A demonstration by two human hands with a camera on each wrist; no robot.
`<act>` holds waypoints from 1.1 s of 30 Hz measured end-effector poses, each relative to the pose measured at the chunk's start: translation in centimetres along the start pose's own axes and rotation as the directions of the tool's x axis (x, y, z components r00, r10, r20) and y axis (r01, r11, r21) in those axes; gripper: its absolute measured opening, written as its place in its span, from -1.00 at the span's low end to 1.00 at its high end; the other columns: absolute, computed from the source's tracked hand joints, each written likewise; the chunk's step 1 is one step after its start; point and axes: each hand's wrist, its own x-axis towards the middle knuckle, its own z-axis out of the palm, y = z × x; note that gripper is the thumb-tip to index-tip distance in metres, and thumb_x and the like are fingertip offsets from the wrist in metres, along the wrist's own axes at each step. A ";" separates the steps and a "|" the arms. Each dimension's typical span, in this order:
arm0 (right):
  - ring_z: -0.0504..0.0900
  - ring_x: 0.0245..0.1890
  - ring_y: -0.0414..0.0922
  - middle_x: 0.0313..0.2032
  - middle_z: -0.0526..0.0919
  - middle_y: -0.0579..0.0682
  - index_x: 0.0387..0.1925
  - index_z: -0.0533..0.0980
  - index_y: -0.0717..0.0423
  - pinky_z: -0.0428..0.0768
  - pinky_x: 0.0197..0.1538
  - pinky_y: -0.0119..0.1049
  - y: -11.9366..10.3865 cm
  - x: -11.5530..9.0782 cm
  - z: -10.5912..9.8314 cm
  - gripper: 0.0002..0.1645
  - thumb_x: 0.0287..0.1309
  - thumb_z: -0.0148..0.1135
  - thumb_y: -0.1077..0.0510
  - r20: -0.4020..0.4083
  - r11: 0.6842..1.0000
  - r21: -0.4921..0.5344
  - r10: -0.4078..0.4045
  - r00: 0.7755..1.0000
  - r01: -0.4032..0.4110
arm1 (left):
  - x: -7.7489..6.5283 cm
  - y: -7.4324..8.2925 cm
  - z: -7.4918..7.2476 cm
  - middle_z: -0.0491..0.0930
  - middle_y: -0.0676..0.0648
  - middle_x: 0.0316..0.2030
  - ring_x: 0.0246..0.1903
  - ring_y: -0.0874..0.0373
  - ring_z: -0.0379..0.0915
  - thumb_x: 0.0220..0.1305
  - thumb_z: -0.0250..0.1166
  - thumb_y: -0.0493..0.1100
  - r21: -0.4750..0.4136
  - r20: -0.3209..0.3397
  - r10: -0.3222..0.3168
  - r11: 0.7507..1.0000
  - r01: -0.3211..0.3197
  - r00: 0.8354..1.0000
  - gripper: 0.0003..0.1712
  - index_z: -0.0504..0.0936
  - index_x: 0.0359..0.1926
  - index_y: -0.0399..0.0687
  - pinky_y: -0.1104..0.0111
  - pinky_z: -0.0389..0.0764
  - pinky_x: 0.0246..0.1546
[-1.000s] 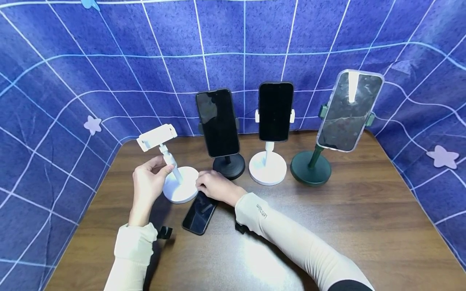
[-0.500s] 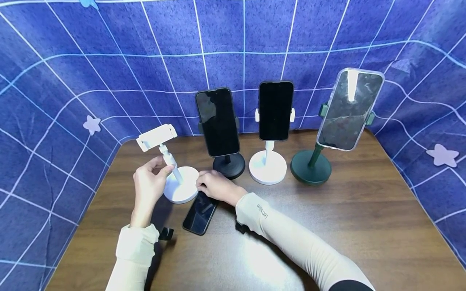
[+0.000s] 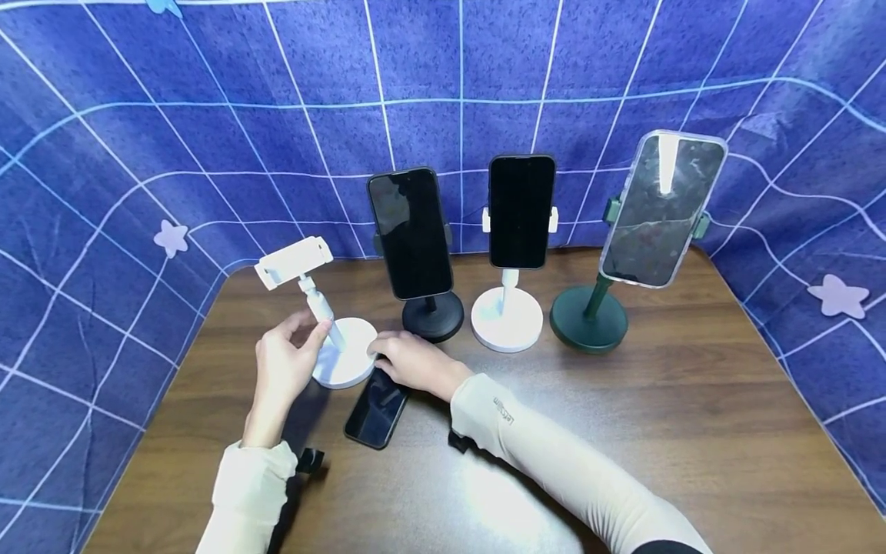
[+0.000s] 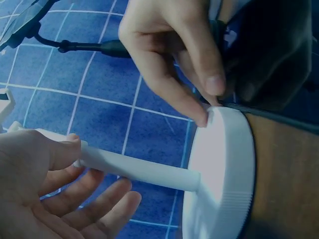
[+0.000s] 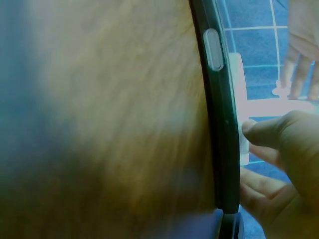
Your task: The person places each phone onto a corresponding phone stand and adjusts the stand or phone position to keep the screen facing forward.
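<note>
A white phone stand (image 3: 344,368) with nothing in its tilted clamp (image 3: 294,261) stands at the left of the table. My left hand (image 3: 285,360) pinches its pole (image 4: 139,169) between thumb and fingers. At the right edge of its round base (image 4: 232,169), my right hand (image 3: 415,360) holds the rim with thumb and fingertips, as the left wrist view shows. Beneath the right hand a dark phone (image 3: 377,412) lies flat, its far end hidden by that hand. In the right wrist view, the phone's edge (image 5: 222,124) is close to the right fingers.
Behind and to the right stand a black phone stand (image 3: 432,317), a second white stand (image 3: 508,327) and a green stand (image 3: 590,327), each holding a phone upright. A blue gridded cloth (image 3: 429,61) hangs behind the wooden table (image 3: 657,431).
My left hand sits slightly lower on the stand's pole than before. The right hand keeps its place at the base's rim, and the phones have not moved.
</note>
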 end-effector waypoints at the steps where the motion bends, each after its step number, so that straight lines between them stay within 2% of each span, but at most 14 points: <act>1: 0.68 -0.01 -0.23 0.00 0.71 -0.08 0.03 0.65 0.06 0.60 0.10 -0.39 -0.1 -0.1 -0.1 -0.78 0.42 0.24 0.20 0.002 1.000 -0.008 0.003 1.000 -0.003 | -0.1 -0.1 0.0 0.80 -0.19 -0.19 -0.35 0.75 0.42 0.36 0.40 -0.12 0.008 0.002 0.003 1.000 -0.003 1.000 -0.72 0.77 -0.04 -0.21 0.80 0.42 -0.27; 3: 0.66 -0.02 -0.24 0.02 0.69 -0.09 0.04 0.63 0.05 0.59 0.09 -0.40 -0.2 -0.4 -0.1 -0.78 0.42 0.23 0.19 0.011 1.000 -0.022 0.002 1.000 -0.001 | -0.4 -0.2 0.1 0.80 -0.19 -0.22 -0.34 0.61 0.52 0.37 0.39 -0.13 0.020 0.006 0.012 1.000 -0.013 1.000 -0.73 0.77 -0.04 -0.23 0.81 0.42 -0.28; 6: 0.65 -0.01 -0.24 0.06 0.67 -0.09 0.06 0.61 0.05 0.59 0.11 -0.40 -0.3 -0.7 -0.1 -0.76 0.41 0.25 0.18 0.012 0.999 -0.034 -0.003 1.000 0.003 | -0.9 -0.4 0.1 0.80 -0.20 -0.29 -0.38 0.25 0.70 0.38 0.37 -0.17 0.038 0.024 0.022 0.999 -0.023 0.999 -0.76 0.77 -0.06 -0.25 0.78 0.41 -0.32; 8: 0.65 0.02 -0.23 0.10 0.65 -0.08 0.08 0.60 0.06 0.58 0.14 -0.39 -0.3 -0.9 0.0 -0.74 0.41 0.26 0.18 0.010 0.999 -0.038 -0.005 1.000 0.005 | -1.3 -0.5 0.2 0.80 -0.21 -0.33 -0.41 0.01 0.74 0.38 0.36 -0.20 0.048 0.040 0.020 0.999 -0.022 0.999 -0.77 0.77 -0.06 -0.25 0.73 0.40 -0.37; 9: 0.65 0.04 -0.21 0.12 0.65 -0.07 0.10 0.60 0.07 0.58 0.16 -0.38 -0.3 -1.0 0.1 -0.73 0.41 0.26 0.17 0.007 0.999 -0.040 -0.003 1.000 0.004 | -1.5 -0.5 0.2 0.80 -0.21 -0.35 -0.42 -0.04 0.75 0.38 0.35 -0.21 0.049 0.051 0.013 0.999 -0.016 0.999 -0.77 0.77 -0.05 -0.26 0.70 0.40 -0.39; 12: 0.63 0.17 -0.15 0.21 0.62 0.00 0.16 0.58 0.08 0.55 0.26 -0.34 -0.4 -1.2 0.2 -0.67 0.41 0.26 0.16 0.005 0.999 -0.048 0.015 1.000 -0.015 | -2.1 -0.7 0.3 0.79 -0.20 -0.39 -0.55 0.06 0.67 0.37 0.34 -0.22 0.071 0.080 -0.020 0.997 0.015 0.997 -0.76 0.77 -0.02 -0.23 0.59 0.40 -0.51; 14: 0.62 0.20 -0.13 0.23 0.60 0.04 0.19 0.57 0.08 0.54 0.28 -0.32 -0.4 -1.3 0.2 -0.64 0.42 0.26 0.16 0.005 0.998 -0.051 0.032 0.999 -0.032 | -2.6 -0.7 0.4 0.79 -0.20 -0.38 -0.62 0.21 0.55 0.37 0.34 -0.22 0.091 0.096 -0.043 0.995 0.034 0.994 -0.77 0.78 -0.04 -0.21 0.51 0.40 -0.57; 17: 0.64 0.16 -0.11 0.20 0.62 0.06 0.18 0.57 0.11 0.56 0.26 -0.30 -0.3 -1.6 0.0 -0.64 0.40 0.28 0.16 -0.007 0.998 -0.050 0.042 0.999 -0.042 | -3.2 -0.6 0.3 0.78 -0.19 -0.35 -0.63 0.27 0.43 0.37 0.34 -0.20 0.118 0.141 -0.072 0.991 0.055 0.987 -0.79 0.79 -0.06 -0.19 0.44 0.42 -0.59; 22: 0.66 0.11 -0.12 0.12 0.66 0.05 0.18 0.58 0.13 0.59 0.21 -0.29 -0.2 -2.2 -0.4 -0.63 0.39 0.29 0.17 -0.015 0.998 -0.044 0.042 0.999 -0.042 | -4.0 -0.1 0.4 0.80 -0.14 -0.30 -0.51 0.18 0.57 0.36 0.35 -0.20 0.141 0.236 -0.058 0.990 0.024 0.970 -0.83 0.80 -0.13 -0.17 0.37 0.53 -0.43; 27: 0.66 0.13 -0.08 0.11 0.68 0.09 0.22 0.56 0.18 0.58 0.23 -0.26 -0.2 -2.8 -0.8 -0.57 0.39 0.30 0.14 -0.009 0.995 -0.066 0.073 0.997 -0.074 | -4.4 0.3 0.6 0.80 -0.04 -0.34 -0.40 0.15 0.66 0.36 0.37 -0.15 0.169 0.332 -0.059 0.986 0.002 0.941 -0.86 0.81 -0.20 -0.10 0.26 0.60 -0.29; 33: 0.68 -0.08 -0.05 -0.14 0.68 0.06 -0.02 0.63 0.18 0.64 0.05 -0.19 -0.1 -3.6 -1.1 -0.64 0.37 0.33 -0.02 -0.038 0.971 -0.151 0.182 0.983 -0.185 | -4.8 0.5 0.8 0.76 0.05 -0.42 -0.35 0.15 0.64 0.32 0.40 -0.12 0.211 0.431 -0.080 0.977 -0.014 0.899 -0.87 0.80 -0.30 -0.05 0.20 0.61 -0.24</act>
